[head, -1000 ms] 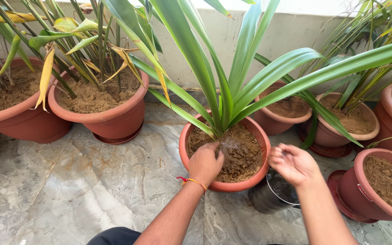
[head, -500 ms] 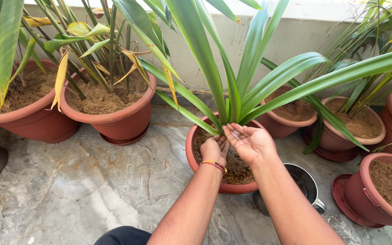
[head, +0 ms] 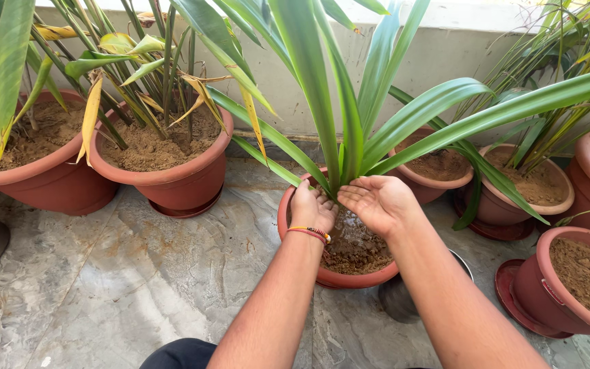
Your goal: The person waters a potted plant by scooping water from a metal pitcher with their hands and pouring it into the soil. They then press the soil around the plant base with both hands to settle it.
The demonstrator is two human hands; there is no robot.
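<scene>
Your terracotta pot [head: 349, 277] stands upright on the stone floor, filled with dark, damp-looking brown soil [head: 356, 249]. A plant [head: 346, 116] with long, strap-like green leaves rises from its middle, fanning outward; its base looks partly hidden.

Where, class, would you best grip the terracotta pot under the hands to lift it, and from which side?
Probably by the rolled rim of the terracotta pot, from its left and near sides: the lip juts out there, while leaves crowd above and a metal cup sits right.
</scene>
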